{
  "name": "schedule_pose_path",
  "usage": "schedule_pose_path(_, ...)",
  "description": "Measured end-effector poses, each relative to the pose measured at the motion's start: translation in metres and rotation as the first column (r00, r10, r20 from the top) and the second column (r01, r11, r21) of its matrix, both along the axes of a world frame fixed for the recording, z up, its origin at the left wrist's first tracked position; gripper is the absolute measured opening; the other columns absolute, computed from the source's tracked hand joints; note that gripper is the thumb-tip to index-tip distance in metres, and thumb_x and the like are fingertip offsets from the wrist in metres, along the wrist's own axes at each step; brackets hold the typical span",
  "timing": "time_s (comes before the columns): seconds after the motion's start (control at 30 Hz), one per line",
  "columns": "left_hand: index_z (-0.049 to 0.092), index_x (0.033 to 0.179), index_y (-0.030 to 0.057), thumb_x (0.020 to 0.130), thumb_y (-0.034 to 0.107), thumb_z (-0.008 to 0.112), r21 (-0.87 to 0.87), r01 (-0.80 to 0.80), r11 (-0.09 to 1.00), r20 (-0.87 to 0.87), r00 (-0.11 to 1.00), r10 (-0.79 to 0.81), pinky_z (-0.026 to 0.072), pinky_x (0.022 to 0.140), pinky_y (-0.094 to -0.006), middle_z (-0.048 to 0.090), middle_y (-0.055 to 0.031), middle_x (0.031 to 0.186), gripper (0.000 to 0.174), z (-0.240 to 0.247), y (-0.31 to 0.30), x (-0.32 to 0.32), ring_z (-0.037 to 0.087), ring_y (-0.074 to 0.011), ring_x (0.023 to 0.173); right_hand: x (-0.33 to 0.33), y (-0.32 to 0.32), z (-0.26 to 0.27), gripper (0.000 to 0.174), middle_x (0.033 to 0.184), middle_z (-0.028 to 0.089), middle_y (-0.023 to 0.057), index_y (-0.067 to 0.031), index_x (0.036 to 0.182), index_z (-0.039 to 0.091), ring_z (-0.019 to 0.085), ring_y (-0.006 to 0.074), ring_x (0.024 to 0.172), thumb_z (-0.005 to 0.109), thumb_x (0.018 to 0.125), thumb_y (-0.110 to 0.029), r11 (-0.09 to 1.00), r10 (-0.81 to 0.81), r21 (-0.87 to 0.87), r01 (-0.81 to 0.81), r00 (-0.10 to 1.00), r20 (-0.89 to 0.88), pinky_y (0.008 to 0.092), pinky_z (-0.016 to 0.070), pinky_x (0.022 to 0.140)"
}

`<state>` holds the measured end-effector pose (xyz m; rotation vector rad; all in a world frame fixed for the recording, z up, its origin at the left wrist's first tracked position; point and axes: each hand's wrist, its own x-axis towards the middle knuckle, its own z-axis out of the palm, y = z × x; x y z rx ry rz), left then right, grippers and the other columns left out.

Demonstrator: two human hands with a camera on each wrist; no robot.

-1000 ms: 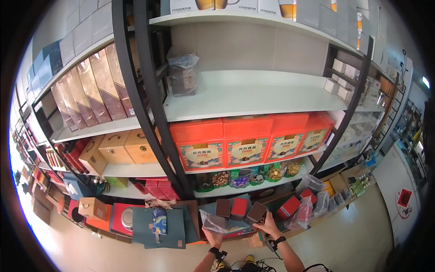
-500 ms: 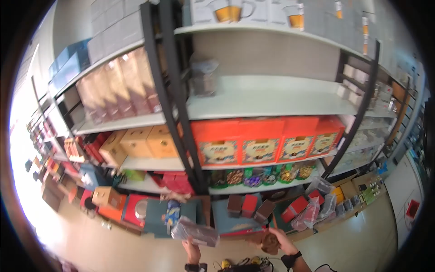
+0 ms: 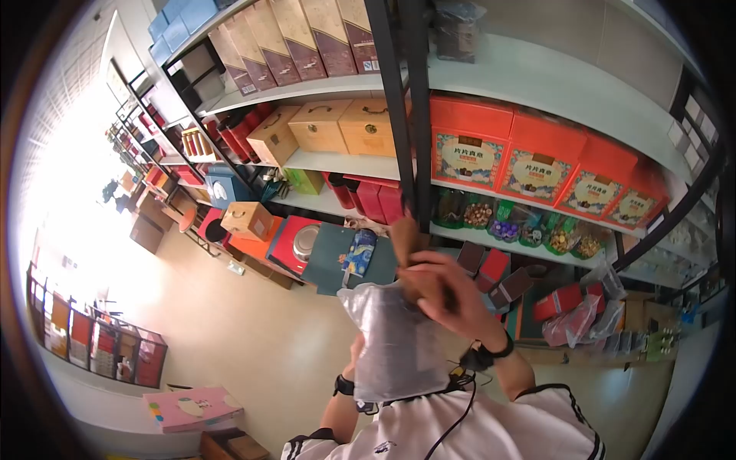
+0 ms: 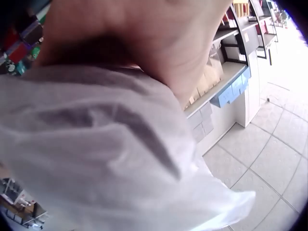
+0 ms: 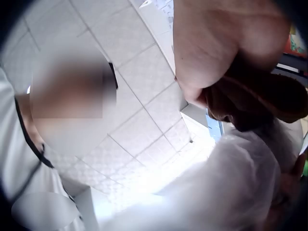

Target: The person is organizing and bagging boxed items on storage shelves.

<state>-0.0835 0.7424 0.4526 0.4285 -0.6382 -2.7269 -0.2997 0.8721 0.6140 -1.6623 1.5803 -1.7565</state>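
Note:
A cloudy plastic bag [image 3: 399,345] is held up in front of the person's chest; its contents cannot be made out. My left hand [image 3: 356,355] grips it from the left side, mostly hidden behind it. Across the left wrist view the bag [image 4: 96,144] spreads below the left hand [image 4: 139,36], whose fingertips are out of sight. My right hand [image 3: 448,290] holds a brown object [image 3: 405,239] at the bag's upper edge, blurred in the head view. In the right wrist view the right hand [image 5: 216,48] is curled round that brown, hollow-looking object [image 5: 262,98], just above the bag [image 5: 240,168].
Behind the hands stand shelves with orange-red boxes [image 3: 469,159], wooden cases [image 3: 320,126] and jars. Below them, a low ledge carries a dark green box [image 3: 326,259], a blue patterned pouch [image 3: 360,253] and red and brown boxes [image 3: 493,268]. A pink box [image 3: 192,406] lies at lower left.
The view has turned left and down. My left hand let go near the ledge boxes is not seen; it has raised the wrapped item toward the chest, and the right hand has brought the brown object to it.

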Motion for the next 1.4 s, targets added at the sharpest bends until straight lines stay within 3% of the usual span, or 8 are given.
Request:
schedule_pose_path(0.27,0.042,0.145,0.0032,0.092,0.066,0.047,-0.049,-0.005,0.999,-0.022,1.000,0.004,0.0426,0.109,-0.0461,0.054,-0.0150,0.140,0.083,0.004,-0.023,0.002,0.054,-0.0330,0.125,0.051,0.037,-0.040,0.055,0.149,0.048,0.0101,-0.0100,0.137,0.055,0.052,0.0260,0.132,0.070,0.084,-0.006,0.891,0.438,0.065,-0.449,0.814,-0.382,0.0426,0.0403,0.112)
schedule_pose_path(0.7,0.040,0.147,0.0014,0.092,0.070,0.042,0.086,0.193,0.977,-0.292,0.943,-0.160,0.0414,0.110,-0.0472,0.054,-0.0166,0.139,0.088,-0.057,-0.057,-0.049,0.054,-0.0342,0.124,0.050,0.062,-0.058,0.074,0.147,0.048,0.0135,-0.0081,0.142,0.048,0.051,0.0334,0.131,0.080,0.076,-0.022,0.997,-0.057,-0.067,0.032,0.909,-0.414,0.0500,0.0393,0.109)
schedule_pose_path(0.9,0.032,0.150,0.0026,0.098,0.050,0.050,-0.313,-0.209,0.927,0.009,0.975,0.222,0.0431,0.109,-0.0444,0.048,-0.0161,0.144,0.073,0.107,0.046,-0.100,0.053,-0.0297,0.128,0.026,0.057,-0.070,0.082,0.140,0.052,0.0179,-0.0047,0.138,0.047,0.053,0.0441,0.124,0.086,0.068,-0.023,0.833,-0.545,-0.298,0.467,0.784,-0.296,0.0508,0.0434,0.105)
schedule_pose_path(1.07,0.019,0.153,0.0053,0.085,0.062,0.066,-0.535,-0.175,0.827,-0.224,0.973,0.061,0.0349,0.115,-0.0448,0.035,-0.0127,0.153,0.100,0.110,0.055,-0.103,0.040,-0.0282,0.139,0.032,0.044,-0.145,0.076,0.132,0.056,0.0149,-0.0068,0.139,0.043,0.056,0.0347,0.120,0.077,0.082,-0.044,0.657,-0.504,-0.457,0.599,0.800,0.325,0.0489,0.0446,0.104)
schedule_pose_path(1.13,0.020,0.154,0.0039,0.082,0.062,0.070,-0.607,-0.358,0.710,-0.365,0.919,0.151,0.0331,0.116,-0.0462,0.038,-0.0129,0.151,0.105,0.101,0.060,-0.113,0.039,-0.0290,0.140,0.049,0.035,-0.198,0.082,0.138,0.050,0.0136,-0.0089,0.145,0.039,0.051,0.0321,0.127,0.075,0.083,-0.049,0.709,-0.115,-0.210,0.674,0.404,0.908,0.0511,0.0405,0.109)
schedule_pose_path(1.23,0.014,0.157,0.0048,0.078,0.074,0.064,-0.561,0.028,0.827,-0.071,0.994,-0.082,0.0287,0.119,-0.0502,0.028,-0.0161,0.159,0.116,0.060,0.055,-0.098,0.033,-0.0328,0.145,0.065,0.060,-0.143,0.078,0.140,0.048,0.0111,-0.0086,0.148,0.036,0.046,0.0296,0.133,0.072,0.088,-0.043,0.692,-0.699,-0.160,0.704,0.709,0.098,0.0477,0.0398,0.111)
schedule_pose_path(1.27,0.016,0.158,0.0066,0.079,0.076,0.059,-0.511,0.090,0.855,-0.110,0.979,-0.169,0.0289,0.119,-0.0534,0.028,-0.0198,0.159,0.114,0.061,0.057,-0.099,0.033,-0.0388,0.145,0.064,0.054,-0.147,0.082,0.124,0.055,0.0077,-0.0027,0.139,0.041,0.058,0.0172,0.110,0.088,0.071,-0.005,0.841,-0.403,0.042,0.540,0.572,0.715,0.0323,0.0451,0.099)
schedule_pose_path(1.4,0.022,0.157,0.0115,0.083,0.077,0.048,-0.060,0.219,0.974,-0.349,0.909,-0.226,0.0270,0.118,-0.0600,0.032,-0.0246,0.156,0.102,0.102,0.055,-0.096,0.030,-0.0524,0.142,0.042,0.103,-0.044,0.059,0.123,0.059,0.0109,-0.0015,0.126,0.054,0.059,0.0196,0.112,0.081,0.073,0.004,0.972,-0.233,0.098,0.211,0.870,0.434,0.0333,0.0476,0.097)
